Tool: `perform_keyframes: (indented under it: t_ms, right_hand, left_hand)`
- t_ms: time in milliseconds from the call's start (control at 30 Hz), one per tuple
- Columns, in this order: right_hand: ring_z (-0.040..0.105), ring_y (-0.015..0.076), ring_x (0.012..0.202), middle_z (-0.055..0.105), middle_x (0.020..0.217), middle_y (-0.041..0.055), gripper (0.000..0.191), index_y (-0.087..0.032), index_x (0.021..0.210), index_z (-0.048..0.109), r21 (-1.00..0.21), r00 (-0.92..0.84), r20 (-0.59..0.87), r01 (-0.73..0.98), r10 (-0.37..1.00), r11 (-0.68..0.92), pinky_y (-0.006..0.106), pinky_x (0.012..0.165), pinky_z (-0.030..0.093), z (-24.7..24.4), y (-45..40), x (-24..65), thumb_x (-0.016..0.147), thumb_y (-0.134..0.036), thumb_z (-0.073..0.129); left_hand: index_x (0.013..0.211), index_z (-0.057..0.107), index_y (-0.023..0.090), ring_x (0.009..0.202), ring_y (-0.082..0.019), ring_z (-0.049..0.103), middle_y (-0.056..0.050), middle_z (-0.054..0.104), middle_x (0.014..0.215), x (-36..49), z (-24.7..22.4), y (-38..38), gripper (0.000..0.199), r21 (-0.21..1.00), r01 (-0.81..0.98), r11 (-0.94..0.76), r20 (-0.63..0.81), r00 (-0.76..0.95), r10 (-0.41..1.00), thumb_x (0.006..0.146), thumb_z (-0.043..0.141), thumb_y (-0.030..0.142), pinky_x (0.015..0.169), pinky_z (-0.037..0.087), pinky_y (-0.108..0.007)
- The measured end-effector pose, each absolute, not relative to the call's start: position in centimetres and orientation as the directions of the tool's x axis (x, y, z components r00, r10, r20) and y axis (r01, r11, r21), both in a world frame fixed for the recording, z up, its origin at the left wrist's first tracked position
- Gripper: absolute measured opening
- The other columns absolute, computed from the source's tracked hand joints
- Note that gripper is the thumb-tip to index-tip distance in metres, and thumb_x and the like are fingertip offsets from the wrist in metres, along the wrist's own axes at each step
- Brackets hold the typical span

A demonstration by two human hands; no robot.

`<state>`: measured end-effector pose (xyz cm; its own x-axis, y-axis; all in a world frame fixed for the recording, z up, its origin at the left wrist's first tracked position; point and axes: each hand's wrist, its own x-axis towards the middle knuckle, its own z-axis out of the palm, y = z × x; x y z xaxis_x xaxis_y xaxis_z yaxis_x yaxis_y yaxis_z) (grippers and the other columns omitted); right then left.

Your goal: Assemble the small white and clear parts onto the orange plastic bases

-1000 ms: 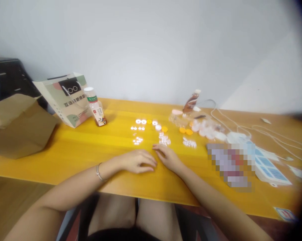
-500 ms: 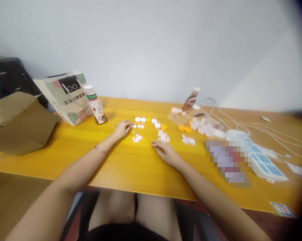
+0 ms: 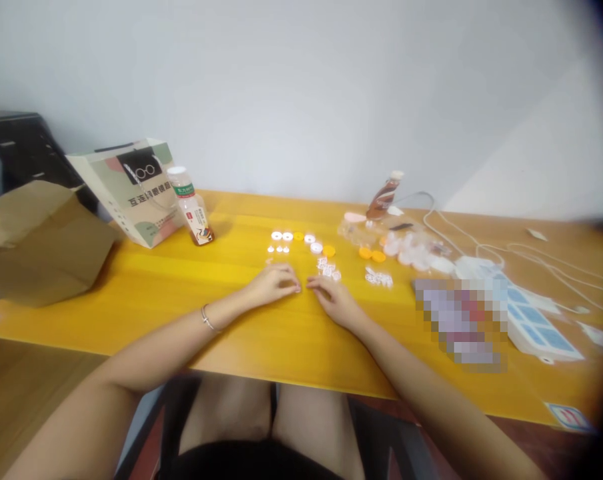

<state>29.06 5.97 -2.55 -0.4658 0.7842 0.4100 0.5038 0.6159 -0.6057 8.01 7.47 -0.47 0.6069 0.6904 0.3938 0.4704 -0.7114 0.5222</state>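
My left hand (image 3: pixel 275 283) is just above the yellow table top, its thumb and fingers pinched together. Whatever lies between those fingertips is too small and blurred to make out. Close by on the right is my right hand (image 3: pixel 337 301), its fingers loosely stretched towards the left one, with a narrow gap between the two hands. Beyond them stand small white pointed pieces (image 3: pixel 279 249) in a short row. Behind these lie white discs (image 3: pixel 287 237) and yellow discs (image 3: pixel 328 251). Small white flat pieces (image 3: pixel 326 268) form a pile past my right fingertips.
On the left are a brown paper bag (image 3: pixel 41 243), a printed paper bag (image 3: pixel 144 193) and a bottle (image 3: pixel 194 210). To the right lie more white pieces (image 3: pixel 379 277), clear plastic packaging (image 3: pixel 406 250), a cola bottle (image 3: pixel 384 196), a blue-white box (image 3: pixel 536 320) and cables (image 3: pixel 461 233).
My left hand has moved right and nearer to me, from beside the row of pointed pieces to close by my right hand. My right hand has stayed almost in place.
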Motion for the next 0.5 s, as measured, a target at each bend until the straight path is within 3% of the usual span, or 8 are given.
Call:
perform_keyframes:
  t_ms: [333, 500]
  right_hand:
    - [0.057, 0.0187, 0.101, 0.062, 0.104, 0.0074, 0.022, -0.022, 0.088, 0.062, -0.604, -0.471, 0.413, 0.499, 0.78, 0.622, 0.04, 0.09, 0.045, -2.4, 5.9, 29.0, 0.081, -0.016, 0.042]
    - [0.058, 0.0187, 0.1, 0.062, 0.104, 0.0067, 0.02, -0.023, 0.087, 0.062, -0.61, -0.457, 0.417, 0.5, 0.786, 0.615, 0.04, 0.09, 0.044, -2.5, 5.9, 29.0, 0.081, -0.018, 0.044]
  left_hand:
    - [0.088, 0.065, 0.019, 0.084, -0.015, 0.057, -0.004, 0.062, 0.087, 8.4, -0.6, 6.9, 0.023, 0.522, 0.5, -0.691, 0.365, 0.602, 0.711, 0.078, 0.054, 0.036, 0.081, 0.041, -0.029]
    - [0.091, 0.064, 0.016, 0.088, -0.015, 0.057, -0.006, 0.063, 0.093, 6.8, 0.6, 9.4, 0.025, 0.551, 0.57, -0.61, 0.472, 0.39, 0.791, 0.079, 0.052, 0.035, 0.084, 0.042, -0.028]
